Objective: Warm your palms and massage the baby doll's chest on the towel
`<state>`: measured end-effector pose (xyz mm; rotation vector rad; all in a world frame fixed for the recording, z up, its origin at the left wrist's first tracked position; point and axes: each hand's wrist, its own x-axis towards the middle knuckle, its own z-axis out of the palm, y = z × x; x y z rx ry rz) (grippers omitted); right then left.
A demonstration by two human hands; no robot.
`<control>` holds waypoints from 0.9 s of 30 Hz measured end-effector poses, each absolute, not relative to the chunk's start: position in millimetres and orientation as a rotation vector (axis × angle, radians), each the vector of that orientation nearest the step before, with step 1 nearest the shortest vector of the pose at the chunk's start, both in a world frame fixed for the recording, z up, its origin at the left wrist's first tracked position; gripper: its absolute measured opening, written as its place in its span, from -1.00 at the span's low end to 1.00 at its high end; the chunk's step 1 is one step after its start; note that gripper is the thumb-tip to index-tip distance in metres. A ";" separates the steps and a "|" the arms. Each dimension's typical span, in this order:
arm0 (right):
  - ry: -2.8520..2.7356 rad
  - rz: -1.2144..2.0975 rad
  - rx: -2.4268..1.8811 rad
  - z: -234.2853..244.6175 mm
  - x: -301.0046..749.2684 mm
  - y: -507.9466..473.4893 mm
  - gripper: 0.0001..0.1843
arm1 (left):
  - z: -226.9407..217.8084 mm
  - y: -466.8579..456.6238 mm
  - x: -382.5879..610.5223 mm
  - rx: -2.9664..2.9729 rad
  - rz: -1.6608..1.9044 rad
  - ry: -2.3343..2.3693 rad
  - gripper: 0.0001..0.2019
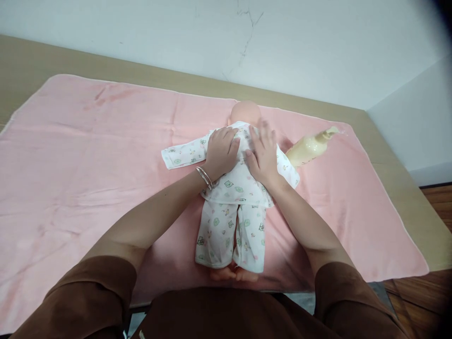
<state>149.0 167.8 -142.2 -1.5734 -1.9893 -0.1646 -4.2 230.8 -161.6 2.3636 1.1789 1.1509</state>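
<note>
A baby doll (246, 112) lies on a pink blanket, its head toward the wall and its feet toward me. It wears a white printed top (235, 186) and matching trousers (215, 233). No face shows on the doll's head, only its smooth rounded surface. My left hand (223, 149) rests flat on the left side of the doll's upper body, a bracelet on its wrist. My right hand (264, 153) lies on the right side, fingers stretched and slightly blurred at the tips. Neither hand grips anything.
A pale yellow pump bottle (310, 147) lies tilted on the blanket, right of the doll. The pink blanket (106, 174) covers most of the wooden table (169, 77). Behind stands a white wall (176, 42) with a crack. A brown wooden floor (420, 296) shows at lower right.
</note>
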 end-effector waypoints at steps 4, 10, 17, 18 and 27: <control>-2.143 0.010 -1.592 -134.6 150.5 170.0 -0.43 | -165.8 232.1 -4.5 2.327 1.224 1.151 -0.45; -2.095 0.017 -1.653 -126.1 137.0 160.1 -0.43 | -164.9 231.5 -5.0 2.316 1.245 1.133 -0.38; -1.987 -0.023 -1.656 -129.4 135.7 159.8 -0.40 | -164.9 232.0 -5.3 2.336 1.223 1.136 -0.39; -1.994 -0.019 -1.663 -129.9 136.0 160.2 -0.40 | -165.0 232.1 -5.2 2.335 1.225 1.134 -0.40; -1.945 0.006 -1.633 -123.6 137.1 157.9 -0.41 | -164.3 232.1 -4.5 2.310 1.217 1.141 -0.39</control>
